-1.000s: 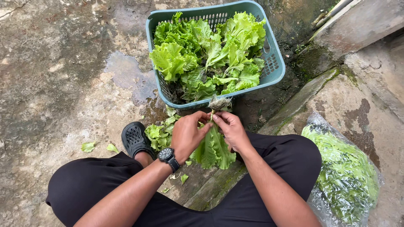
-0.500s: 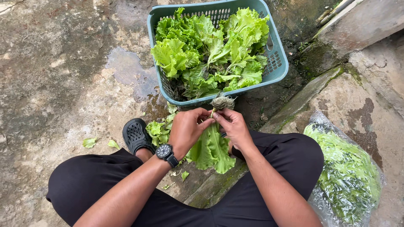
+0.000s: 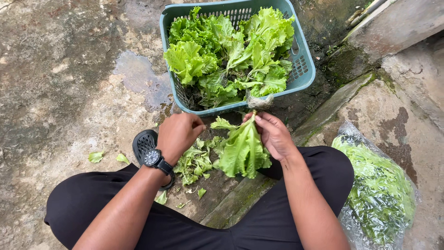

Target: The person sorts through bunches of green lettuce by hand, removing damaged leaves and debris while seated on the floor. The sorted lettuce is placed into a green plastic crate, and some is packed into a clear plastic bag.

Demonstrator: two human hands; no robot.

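Note:
My right hand grips a lettuce plant by its stem, root plug up and leaves hanging down. My left hand, with a black watch on its wrist, is just left of the plant and pinches a small leaf at its fingertips. Below both hands a pile of torn lettuce leaves lies on the ground. A teal plastic basket full of lettuce heads stands right in front of my hands.
A clear plastic bag of greens lies at my right knee on a raised concrete step. A black sandal shows under my left wrist. Two loose leaf bits lie on the wet concrete ground at left.
My hands were together at the plant's stem near the basket rim; now my left hand has pulled away to the left with a small leaf, while my right hand keeps the plant.

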